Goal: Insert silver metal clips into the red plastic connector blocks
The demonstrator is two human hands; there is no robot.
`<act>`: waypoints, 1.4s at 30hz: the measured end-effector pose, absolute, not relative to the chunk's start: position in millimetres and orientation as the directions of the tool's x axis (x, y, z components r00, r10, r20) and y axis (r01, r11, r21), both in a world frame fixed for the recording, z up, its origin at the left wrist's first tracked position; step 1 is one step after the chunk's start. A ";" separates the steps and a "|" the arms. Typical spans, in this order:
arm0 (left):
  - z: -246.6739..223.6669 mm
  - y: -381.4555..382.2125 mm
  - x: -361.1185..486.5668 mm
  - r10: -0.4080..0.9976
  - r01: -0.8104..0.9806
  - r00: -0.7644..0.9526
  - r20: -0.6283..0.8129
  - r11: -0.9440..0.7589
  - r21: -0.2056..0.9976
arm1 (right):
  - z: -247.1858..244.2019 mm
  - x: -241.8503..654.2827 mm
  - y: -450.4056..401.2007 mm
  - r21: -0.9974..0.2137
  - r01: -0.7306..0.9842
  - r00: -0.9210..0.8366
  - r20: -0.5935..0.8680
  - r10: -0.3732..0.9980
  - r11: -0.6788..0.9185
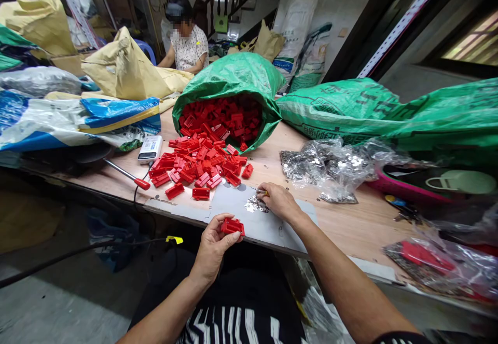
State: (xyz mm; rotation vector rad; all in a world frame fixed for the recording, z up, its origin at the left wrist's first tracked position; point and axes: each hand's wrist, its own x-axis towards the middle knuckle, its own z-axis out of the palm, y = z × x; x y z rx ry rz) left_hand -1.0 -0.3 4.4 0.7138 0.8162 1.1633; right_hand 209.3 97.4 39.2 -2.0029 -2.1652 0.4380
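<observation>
My left hand point(213, 245) is closed on a red plastic housing point(232, 226) near the table's front edge, its hollow side facing up. Over the grey mat point(229, 206), my right hand point(280, 201) pinches a thin pointed tool point(260, 190) with a bit of yellow on it. Its exact kind is too small to make out. The tool's tip points left, just above a small heap of shiny metal pieces point(254, 205). Beyond the mat lies a pile of similar red housings point(198, 162), spilling from the mouth of a green woven sack point(241, 74).
Clear bags of small metal parts point(327, 165) lie to the right, near a pink basket point(408, 191). A white power bank point(150, 148) and a red-tipped lever point(128, 174) are at the left. Another person point(189, 45) sits across the table. More green sacking point(350, 105) lies behind.
</observation>
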 end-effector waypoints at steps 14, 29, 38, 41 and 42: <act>4.3 5.8 -3.9 0.973 -0.473 0.168 -0.158 0.221 0.853 | 41.1 212.5 90.4 -0.420 0.907 -0.050 -0.024 0.998 0.035; 16.7 11.3 -0.5 0.993 -0.227 0.103 0.058 -0.033 0.973 | 50.8 166.1 27.3 -0.947 0.315 -0.218 -0.131 0.967 -0.057; 18.5 5.2 -0.1 0.980 -0.217 0.181 0.088 -0.047 0.975 | 36.6 166.3 21.3 -0.935 0.356 -0.152 -0.074 0.986 -0.015; 20.1 5.8 0.6 0.980 -0.304 0.197 0.008 0.054 0.951 | 36.5 165.6 19.5 -0.959 0.274 -0.161 -0.117 0.980 -0.069; 20.4 6.0 0.9 0.980 -0.341 0.199 -0.023 0.091 0.936 | 37.1 165.5 19.1 -0.965 0.251 -0.163 -0.123 0.979 -0.079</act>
